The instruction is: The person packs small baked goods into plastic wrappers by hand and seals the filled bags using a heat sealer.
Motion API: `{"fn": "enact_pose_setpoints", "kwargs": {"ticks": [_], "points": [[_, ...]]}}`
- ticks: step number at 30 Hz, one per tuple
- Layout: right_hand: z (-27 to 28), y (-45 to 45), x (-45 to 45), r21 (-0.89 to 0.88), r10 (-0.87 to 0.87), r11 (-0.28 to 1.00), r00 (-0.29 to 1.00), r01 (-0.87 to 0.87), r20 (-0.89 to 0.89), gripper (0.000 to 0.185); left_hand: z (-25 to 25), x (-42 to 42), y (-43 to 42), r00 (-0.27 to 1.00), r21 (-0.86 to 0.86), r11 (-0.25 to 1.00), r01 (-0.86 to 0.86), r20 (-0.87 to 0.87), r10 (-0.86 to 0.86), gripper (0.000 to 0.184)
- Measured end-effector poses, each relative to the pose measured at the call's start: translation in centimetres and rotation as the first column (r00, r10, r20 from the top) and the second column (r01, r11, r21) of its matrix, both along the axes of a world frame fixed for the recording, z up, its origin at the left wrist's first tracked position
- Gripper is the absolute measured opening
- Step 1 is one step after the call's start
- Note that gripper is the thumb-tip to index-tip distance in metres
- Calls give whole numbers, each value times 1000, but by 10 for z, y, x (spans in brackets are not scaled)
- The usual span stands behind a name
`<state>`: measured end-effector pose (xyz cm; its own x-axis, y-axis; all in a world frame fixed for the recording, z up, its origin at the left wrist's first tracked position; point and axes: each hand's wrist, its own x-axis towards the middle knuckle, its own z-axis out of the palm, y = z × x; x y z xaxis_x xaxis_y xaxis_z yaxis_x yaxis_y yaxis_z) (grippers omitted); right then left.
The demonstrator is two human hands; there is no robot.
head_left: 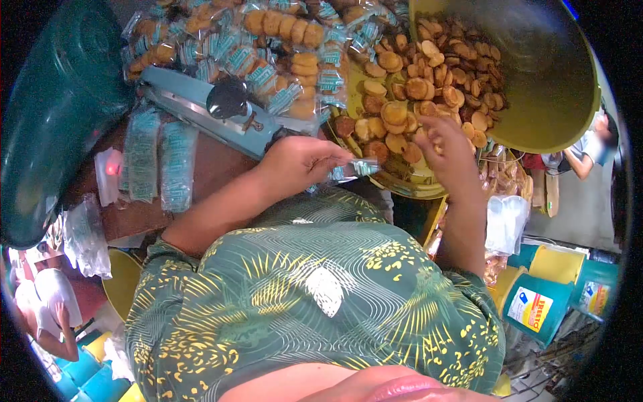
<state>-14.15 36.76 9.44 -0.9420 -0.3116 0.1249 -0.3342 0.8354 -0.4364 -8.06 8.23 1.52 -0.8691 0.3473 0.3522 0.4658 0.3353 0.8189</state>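
Note:
My left hand (305,161) pinches the edge of a small clear plastic bag (358,168) with teal print, in front of my body. To the right, my right hand (445,151) is at the near side of a heap of round brown biscuits (395,117); its fingers are curled around what look like a few biscuits, partly hidden by the hand. The biscuits spill from a tilted yellow tub (556,100) onto a yellow tray (402,187). Left of my left hand lies a blue bag sealer (167,84) with a dark round knob.
Many filled biscuit packets (288,30) are piled at the back. Stacks of flat printed bags (177,164) lie on the brown table (214,157). A large dark green container (67,100) stands at left. Teal buckets (536,305) and other people are at the sides.

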Motion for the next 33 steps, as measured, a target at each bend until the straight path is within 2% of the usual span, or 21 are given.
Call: {"fn": "enact_pose_setpoints", "kwargs": {"ticks": [2,5,6,8,9,11,14,17,20,29,32,33], "points": [[-20,-19,-9,125,163,982,963,-139,-213,39,1,0,-1,998,17,999,42,-46,-42,16],[-40,-32,-32,269,188,953,967,-138,-171,45,15,4,-7,995,-34,998,56,-86,-58,18],[-35,-34,-37,251,141,960,988,-121,-63,45,19,5,-8,994,-63,997,53,-97,-59,19],[-19,-35,-45,224,51,971,987,-85,153,44,22,8,-5,995,2,999,-35,-91,35,20],[-21,-32,-47,122,38,991,991,-54,127,44,22,10,-4,993,37,996,-79,-82,81,20],[-29,-21,-49,-87,2,996,997,5,79,42,18,8,-12,995,31,999,-9,-103,12,21],[-52,-1,-50,-195,71,979,995,-57,67,38,19,5,-14,993,0,999,37,-116,-37,19],[-31,-15,-25,50,57,997,992,-63,116,36,15,3,-12,992,-10,999,38,-124,-39,19],[-31,-17,-19,124,142,981,988,-148,57,34,16,7,-8,995,6,1000,14,-99,-14,19],[-32,-32,-20,207,75,974,993,-92,86,27,18,16,-15,997,-19,999,-41,-66,40,21],[-45,-27,-23,242,14,970,999,-6,-35,26,18,18,-16,998,-30,999,-42,-58,40,21],[-44,-23,-26,282,16,959,1000,-9,-23,27,18,17,-16,998,-34,999,-41,-57,39,21]]}}
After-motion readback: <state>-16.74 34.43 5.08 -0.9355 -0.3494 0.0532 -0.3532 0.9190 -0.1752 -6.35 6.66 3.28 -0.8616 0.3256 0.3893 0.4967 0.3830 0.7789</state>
